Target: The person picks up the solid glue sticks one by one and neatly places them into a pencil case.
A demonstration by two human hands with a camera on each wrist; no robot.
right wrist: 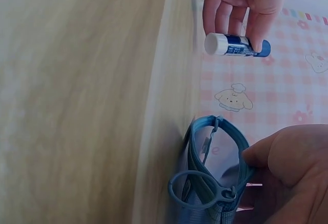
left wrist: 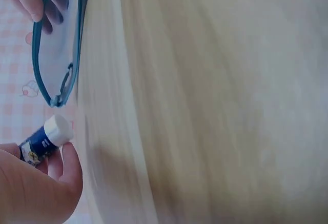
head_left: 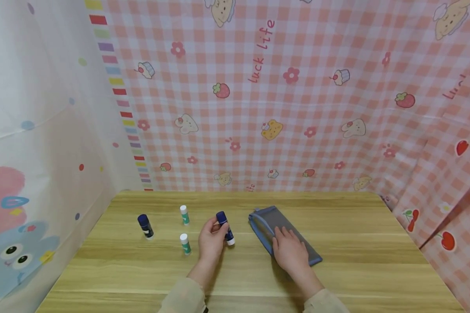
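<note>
Pale sleeves nearest, the left hand grasps a navy glue stick, its white end down, while the right hand pinches the rim of a grey mesh pouch, mouth gaping, right of that stick. Left of both hands stand a white-capped green stick, a matching green stick behind it and, farthest out, a blue-capped stick; checked cloth hangs behind the wooden table

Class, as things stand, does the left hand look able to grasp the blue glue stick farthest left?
Probably not yet: the left hand holds another blue glue stick, and two green sticks stand roughly between it and that leftmost stick.
</note>
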